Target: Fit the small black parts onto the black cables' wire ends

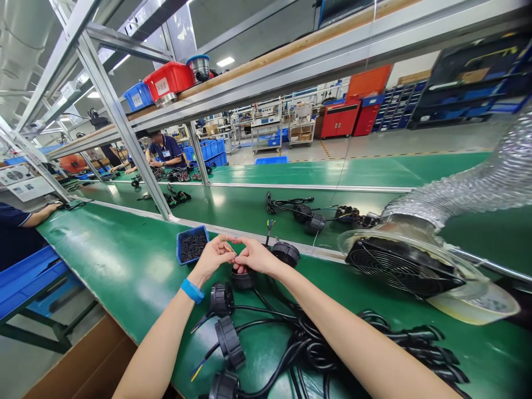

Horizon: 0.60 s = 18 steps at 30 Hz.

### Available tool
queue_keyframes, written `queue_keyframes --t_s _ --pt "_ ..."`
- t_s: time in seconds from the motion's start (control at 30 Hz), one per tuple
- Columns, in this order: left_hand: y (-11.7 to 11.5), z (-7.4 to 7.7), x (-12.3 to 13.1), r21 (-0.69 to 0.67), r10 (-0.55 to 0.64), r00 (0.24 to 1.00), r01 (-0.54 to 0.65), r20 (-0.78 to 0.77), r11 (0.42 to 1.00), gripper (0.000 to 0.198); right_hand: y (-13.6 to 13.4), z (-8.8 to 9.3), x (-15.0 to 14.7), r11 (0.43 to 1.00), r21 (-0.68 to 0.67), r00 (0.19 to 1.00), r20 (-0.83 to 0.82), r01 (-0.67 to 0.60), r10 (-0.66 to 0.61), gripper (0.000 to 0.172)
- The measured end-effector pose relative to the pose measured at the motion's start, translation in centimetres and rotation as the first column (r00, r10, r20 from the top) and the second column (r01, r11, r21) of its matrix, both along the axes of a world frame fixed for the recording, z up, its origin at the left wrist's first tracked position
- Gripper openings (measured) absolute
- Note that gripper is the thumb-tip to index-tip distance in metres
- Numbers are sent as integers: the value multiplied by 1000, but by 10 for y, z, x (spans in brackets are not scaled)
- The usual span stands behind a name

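My left hand (216,256), with a blue band at the wrist, pinches thin wires (229,249) with an orange-yellow tint. Fingertips of my right hand (254,257) meet it there, closed on the same wires. Just under my hands is a black round cap (244,280), partly covered by my right fingers. Beside my left hand stands a small blue bin (178,247) of small black parts. Another black cap (286,254) lies past my right hand, near upright stripped wire ends (270,226). More capped cables (229,342) lie nearer me, coloured wires poking out.
Bundled black cables (324,354) spread under my right forearm. A fan hood (399,266) with a silver duct (469,183) stands at right. Wired assemblies (310,217) lie beyond the metal rail. Co-workers (166,148) sit at far left; a metal post (124,127) rises ahead.
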<state>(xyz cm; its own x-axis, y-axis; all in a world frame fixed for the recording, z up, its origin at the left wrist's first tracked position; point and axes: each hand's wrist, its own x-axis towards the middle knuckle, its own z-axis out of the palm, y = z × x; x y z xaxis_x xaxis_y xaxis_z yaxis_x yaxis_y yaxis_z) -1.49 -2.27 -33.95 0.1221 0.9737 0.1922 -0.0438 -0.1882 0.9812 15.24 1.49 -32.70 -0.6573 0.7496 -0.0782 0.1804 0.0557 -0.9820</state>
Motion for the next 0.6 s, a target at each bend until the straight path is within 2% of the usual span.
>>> queue_keyframes --t_s 0.13,0.2,0.23,0.27,0.3,0.33,0.37,0.4,0.43,0.47,0.6 --pt "3 3 -3 27 22 996 -20 -82 999 55 2 4 1 989 115 991 84 90 -100 45" --pt "6 6 -13 111 142 974 -124 -174 986 58 7 5 3 958 219 969 124 183 -213 43" --pt "7 8 -21 174 251 938 -213 -239 961 54 9 4 5 932 280 950 142 230 -278 44" --pt "7 9 -29 247 380 866 -311 -324 918 48 12 4 6 901 342 928 161 267 -336 46" --pt "8 11 -39 322 505 741 -394 -443 861 39 14 3 8 871 400 906 182 287 -382 48" --pt "7 12 -48 388 591 569 -447 -572 806 31 15 3 10 842 453 885 206 293 -418 50" --pt "7 12 -57 438 625 381 -472 -681 765 25 16 2 11 817 500 865 233 287 -445 51" --pt "6 12 -65 466 609 205 -476 -766 746 20 17 2 13 796 539 844 261 275 -469 52" --pt "5 10 -71 472 575 91 -476 -813 742 18 17 2 15 776 573 821 289 263 -492 52" --pt "5 9 -76 465 541 31 -473 -841 749 18 17 3 16 757 602 795 316 253 -517 53" --pt "9 1 -84 411 454 -14 -453 -891 791 22 17 7 23 702 670 689 391 242 -611 57"
